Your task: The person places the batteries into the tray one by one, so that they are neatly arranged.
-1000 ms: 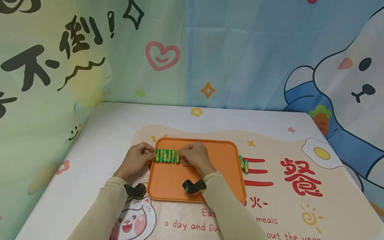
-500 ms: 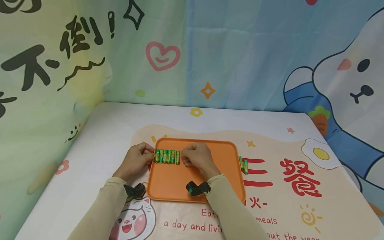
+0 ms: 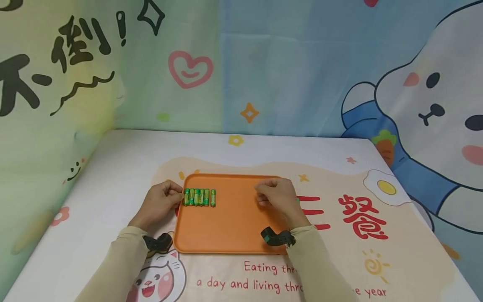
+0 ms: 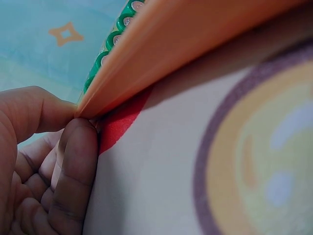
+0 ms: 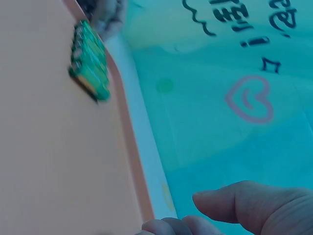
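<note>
Six green batteries (image 3: 196, 197) lie side by side in the orange tray (image 3: 226, 235), near its left rim; five close together, the sixth slightly apart. Left hand (image 3: 159, 203): thumb and forefinger pinch the tray's left rim. Right hand (image 3: 280, 199): over the tray's right part, fingers loosely curled, thumb slightly parted, nothing seen in grip. Beneath: printed tablecloth (image 3: 415, 243). Behind: patterned curtain (image 3: 283, 63).

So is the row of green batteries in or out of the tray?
In: the green batteries lie on the orange tray, inside its left rim.
</note>
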Available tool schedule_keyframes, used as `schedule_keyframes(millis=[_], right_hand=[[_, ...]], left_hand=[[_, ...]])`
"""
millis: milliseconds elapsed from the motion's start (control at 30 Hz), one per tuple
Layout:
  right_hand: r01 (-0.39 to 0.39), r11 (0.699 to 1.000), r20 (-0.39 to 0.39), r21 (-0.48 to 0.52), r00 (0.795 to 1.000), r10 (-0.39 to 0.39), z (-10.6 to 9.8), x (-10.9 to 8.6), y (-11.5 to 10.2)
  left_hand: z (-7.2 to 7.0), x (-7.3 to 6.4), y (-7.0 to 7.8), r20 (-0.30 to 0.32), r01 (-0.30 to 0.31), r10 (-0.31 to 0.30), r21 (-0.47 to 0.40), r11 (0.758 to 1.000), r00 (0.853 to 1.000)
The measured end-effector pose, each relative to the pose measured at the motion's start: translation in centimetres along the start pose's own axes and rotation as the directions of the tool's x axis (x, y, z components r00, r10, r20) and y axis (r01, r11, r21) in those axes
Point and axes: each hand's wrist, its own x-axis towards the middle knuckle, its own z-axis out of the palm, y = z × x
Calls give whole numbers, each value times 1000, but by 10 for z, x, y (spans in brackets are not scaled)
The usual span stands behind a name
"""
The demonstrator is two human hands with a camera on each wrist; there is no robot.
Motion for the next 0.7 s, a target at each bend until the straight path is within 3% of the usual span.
schedule_keyframes(millis=[400,700], right_hand=[[-60,998,-129,-3,990,59,-67,-6,10],[-124,987,-197,-98,975,103,-90,-7,33]], left_hand=[[-2,-1,-1,-7,1,-1,0,1000,1000],[0,1,-2,-17,-15,15,1,1000,1000]])
